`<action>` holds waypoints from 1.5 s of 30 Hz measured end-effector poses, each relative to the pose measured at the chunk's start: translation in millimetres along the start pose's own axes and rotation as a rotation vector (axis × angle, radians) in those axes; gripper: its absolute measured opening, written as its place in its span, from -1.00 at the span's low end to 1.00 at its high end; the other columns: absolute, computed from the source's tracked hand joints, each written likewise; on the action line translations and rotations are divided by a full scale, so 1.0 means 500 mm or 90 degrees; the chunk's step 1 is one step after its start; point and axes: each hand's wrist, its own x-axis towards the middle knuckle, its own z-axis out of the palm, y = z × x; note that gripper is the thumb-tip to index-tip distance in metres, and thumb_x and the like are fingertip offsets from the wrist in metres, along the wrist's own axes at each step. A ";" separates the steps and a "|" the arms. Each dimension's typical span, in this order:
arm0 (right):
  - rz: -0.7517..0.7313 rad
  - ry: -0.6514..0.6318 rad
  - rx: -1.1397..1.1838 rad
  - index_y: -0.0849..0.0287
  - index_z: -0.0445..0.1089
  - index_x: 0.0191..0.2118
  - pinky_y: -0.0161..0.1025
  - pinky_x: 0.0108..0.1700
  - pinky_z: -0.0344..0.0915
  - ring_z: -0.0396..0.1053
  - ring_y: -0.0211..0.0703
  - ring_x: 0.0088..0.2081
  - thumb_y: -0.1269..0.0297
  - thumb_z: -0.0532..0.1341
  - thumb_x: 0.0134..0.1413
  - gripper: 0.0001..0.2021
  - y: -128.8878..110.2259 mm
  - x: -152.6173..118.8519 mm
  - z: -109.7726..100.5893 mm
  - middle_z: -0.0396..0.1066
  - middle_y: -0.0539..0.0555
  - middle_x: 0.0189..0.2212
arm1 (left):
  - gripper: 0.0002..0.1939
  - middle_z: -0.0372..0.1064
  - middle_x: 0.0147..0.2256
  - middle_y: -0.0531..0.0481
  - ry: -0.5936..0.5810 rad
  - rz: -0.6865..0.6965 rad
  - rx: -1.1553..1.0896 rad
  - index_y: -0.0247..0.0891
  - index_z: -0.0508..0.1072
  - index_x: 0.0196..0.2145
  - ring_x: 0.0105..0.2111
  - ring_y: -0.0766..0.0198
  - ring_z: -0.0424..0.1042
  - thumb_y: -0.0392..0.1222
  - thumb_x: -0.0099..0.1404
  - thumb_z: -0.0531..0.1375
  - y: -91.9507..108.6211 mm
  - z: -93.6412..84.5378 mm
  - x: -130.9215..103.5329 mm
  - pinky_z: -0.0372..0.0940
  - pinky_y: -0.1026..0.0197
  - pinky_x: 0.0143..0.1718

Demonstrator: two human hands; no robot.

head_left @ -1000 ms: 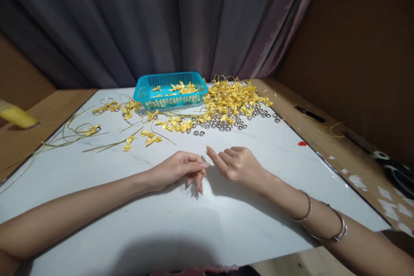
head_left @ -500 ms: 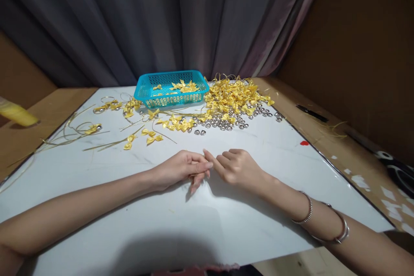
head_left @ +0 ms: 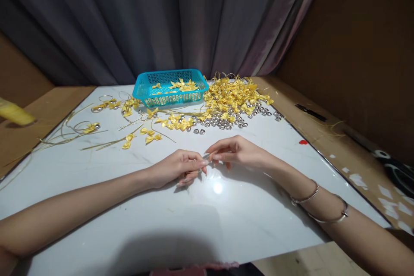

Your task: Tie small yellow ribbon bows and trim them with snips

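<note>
Over the middle of the white table, my left hand [head_left: 184, 166] has thumb and forefinger pinched together. My right hand [head_left: 234, 151] meets it from the other side, its fingertips closed in a pinch and almost touching the left ones. What lies between the fingertips is too small to make out, though a faint yellowish trace shows by the left fingers. Beyond the hands lie loose yellow ribbon bows [head_left: 152, 136] and silver heart-shaped beads [head_left: 223, 123]. Gold cords [head_left: 103, 143] are spread to the left, some with bows on them.
A blue plastic basket [head_left: 139, 90] with some bows in it stands at the back. Right of it is a heap of yellow bows with gold loops [head_left: 231, 95]. A black pen-like tool [head_left: 311, 112], a red piece [head_left: 303, 142] and white scraps [head_left: 358, 180] lie along the right side.
My right hand has turned over and lifted slightly, going from a curled fist with one finger extended to a pinch at the left fingertips. My left hand stays nearly in place.
</note>
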 end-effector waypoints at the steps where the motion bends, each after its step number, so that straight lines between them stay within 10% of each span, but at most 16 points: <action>1: -0.006 -0.017 0.027 0.34 0.39 -0.16 -0.37 -0.52 0.34 0.43 -0.24 -0.38 0.44 0.13 0.10 -0.80 -0.001 0.000 0.002 0.49 0.18 -0.35 | -0.77 0.08 -0.76 0.22 -0.002 0.001 -0.001 -0.35 0.37 -0.40 -0.78 0.51 0.00 -0.10 0.26 0.14 0.000 0.000 0.000 -0.06 0.38 -0.72; 45: 0.090 -0.003 0.172 0.30 0.45 -0.37 -0.42 -0.61 0.30 0.44 -0.23 -0.46 0.27 0.25 -0.01 -0.84 -0.004 -0.001 0.003 0.47 0.14 -0.46 | -0.78 0.05 -0.76 0.23 -0.001 -0.011 0.000 -0.34 0.36 -0.41 -0.79 0.51 -0.02 -0.11 0.26 0.14 0.002 0.001 0.000 -0.08 0.38 -0.71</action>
